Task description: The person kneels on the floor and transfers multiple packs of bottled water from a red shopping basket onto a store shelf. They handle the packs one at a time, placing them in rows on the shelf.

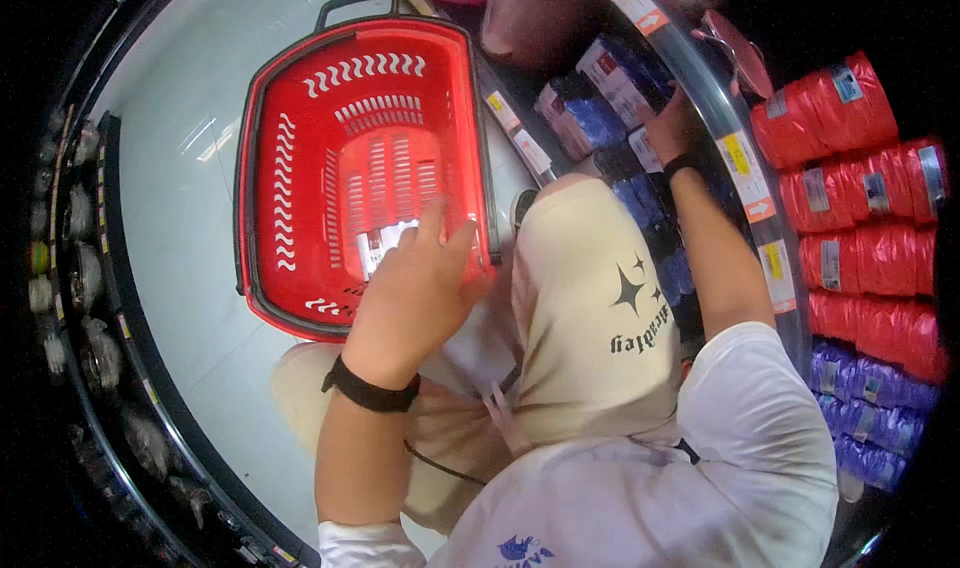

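A red plastic shopping basket (296, 193) with black rim trim stands on the floor before me. My left hand (420, 287) is over its near right part, fingers apart. Just past the fingers, a small white labelled package (382, 245) shows inside the basket; the hand partly covers it. Whether they touch is unclear. My right hand (671, 129) reaches into a low shelf at the right, among blue plastic-wrapped packs (592, 122) with white labels. Shade hides its fingertips, so its grip cannot be made out.
The shelf edge (742, 167) with price tags curves close by my right arm. Red packs (832, 185) and purple packs (862, 388) stack beyond it. Pink containers (525, 17) stand at the top. Another shelf (112, 268) of wrapped goods lines the left, across the pale tiled floor (187, 215).
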The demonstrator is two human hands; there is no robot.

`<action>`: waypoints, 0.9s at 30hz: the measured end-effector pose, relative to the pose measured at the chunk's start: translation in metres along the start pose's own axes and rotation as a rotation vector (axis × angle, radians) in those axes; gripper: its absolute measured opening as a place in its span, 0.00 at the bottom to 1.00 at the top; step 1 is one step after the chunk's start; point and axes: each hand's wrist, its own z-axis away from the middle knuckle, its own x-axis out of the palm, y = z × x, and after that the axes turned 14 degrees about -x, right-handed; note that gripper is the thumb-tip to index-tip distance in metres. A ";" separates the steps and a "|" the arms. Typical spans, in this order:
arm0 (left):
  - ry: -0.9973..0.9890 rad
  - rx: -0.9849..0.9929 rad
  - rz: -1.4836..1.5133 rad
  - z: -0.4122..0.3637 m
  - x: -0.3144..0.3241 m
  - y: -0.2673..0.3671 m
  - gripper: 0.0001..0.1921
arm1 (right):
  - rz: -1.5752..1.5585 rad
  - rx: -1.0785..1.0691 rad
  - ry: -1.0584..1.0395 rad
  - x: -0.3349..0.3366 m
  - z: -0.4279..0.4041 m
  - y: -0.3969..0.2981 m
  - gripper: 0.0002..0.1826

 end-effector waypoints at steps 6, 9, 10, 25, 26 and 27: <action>-0.092 -0.026 0.027 -0.005 -0.003 0.000 0.25 | 0.055 -0.029 0.018 -0.039 0.073 0.044 0.34; -0.146 -0.017 -0.007 -0.009 0.003 0.002 0.25 | -0.102 -0.039 -0.092 -0.056 0.099 0.046 0.31; -0.171 -0.018 -0.033 -0.009 0.007 0.004 0.25 | -0.047 -0.053 -0.112 -0.061 0.102 0.044 0.31; -0.188 -0.049 -0.066 -0.009 0.022 0.002 0.20 | -0.452 0.346 0.037 -0.090 0.115 0.007 0.39; -0.176 -0.038 -0.058 -0.009 0.022 0.003 0.20 | -0.491 0.379 0.032 -0.094 0.117 0.010 0.38; -0.221 -0.063 -0.076 -0.009 0.021 0.004 0.23 | -0.503 0.484 0.031 -0.100 0.118 0.013 0.37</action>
